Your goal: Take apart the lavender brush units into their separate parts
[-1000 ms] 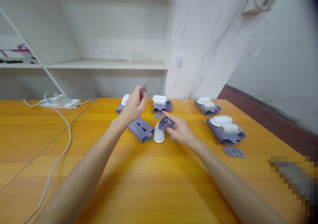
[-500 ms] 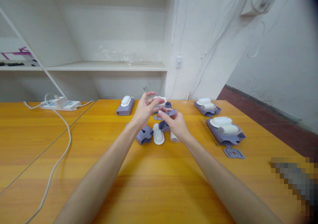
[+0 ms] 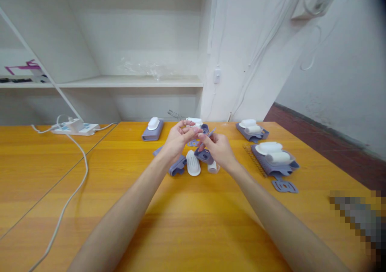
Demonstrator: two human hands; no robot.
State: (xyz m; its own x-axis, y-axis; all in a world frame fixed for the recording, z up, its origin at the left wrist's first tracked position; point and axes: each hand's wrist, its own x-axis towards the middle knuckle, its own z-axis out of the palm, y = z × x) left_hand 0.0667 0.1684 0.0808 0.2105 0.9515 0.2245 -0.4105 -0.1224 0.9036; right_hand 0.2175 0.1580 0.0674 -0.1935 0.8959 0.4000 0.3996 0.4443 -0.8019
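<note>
My left hand (image 3: 181,137) is closed, fingers pinched, and a thin coiled metal wire (image 3: 175,114) sticks out beyond it. My right hand (image 3: 217,145) pinches a thin flat purple plate (image 3: 212,132), tilted nearly edge-on. The fingertips of both hands almost meet; whether they touch is unclear. Beneath them on the table lie a white slotted oval piece (image 3: 193,163), a small purple hollow part (image 3: 205,156) and a white roller (image 3: 213,167). A purple housing (image 3: 177,166) is partly covered by my left wrist. Behind the hands, a white piece (image 3: 194,122) is partly hidden.
A purple box with a white oval top (image 3: 153,124) stands at the back left. To the right are two purple sets with white parts (image 3: 252,128), (image 3: 274,157), a wire coil (image 3: 255,160) and a flat purple plate (image 3: 285,186). A power strip (image 3: 75,127) and cable lie left.
Both hands have come slightly lower. The coiled wire has swung flatter and leftward, and the purple plate has turned from nearly flat to more upright.
</note>
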